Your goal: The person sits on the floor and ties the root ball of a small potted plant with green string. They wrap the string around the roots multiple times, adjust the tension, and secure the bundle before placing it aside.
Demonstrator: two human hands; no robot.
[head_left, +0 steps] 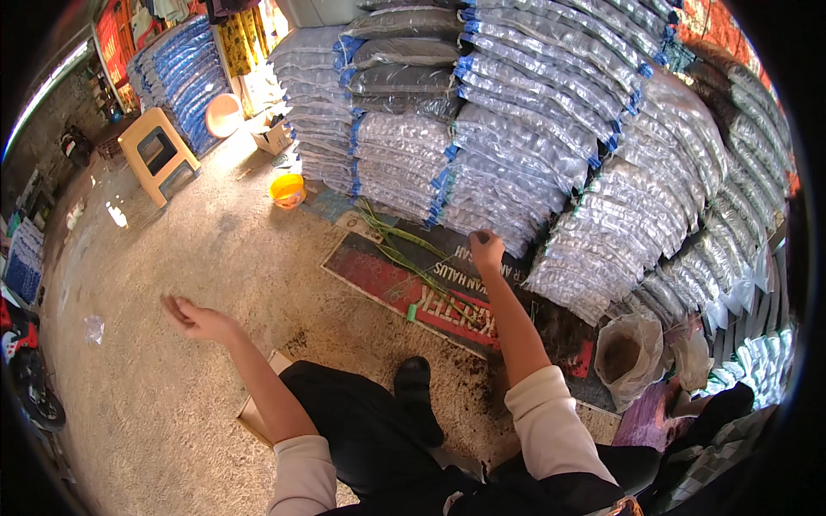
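Observation:
My left hand (203, 322) reaches out over the bare floor at the left, its slightly blurred fingers stretched out and nothing visible in them. Above the far edge of a printed red-and-black board (370, 273), my right hand (488, 250) is closed, fingers bent together. What it grips, if anything, is too small to make out; a faint thin strand seems to run beside it. Long green leaves with pale edges (403, 258) lie across the board, just left of that hand. A small green roll (411, 312) rests at the board's near edge.
Tall stacks of filled clear plastic sacks (508, 163) rise behind the board. An open bag of dark soil (621, 354) stands at the right. Farther left are a yellow-orange bowl (288, 191), a tan stool (157, 155) and a parked motorcycle (30, 378). Loose soil dots the floor.

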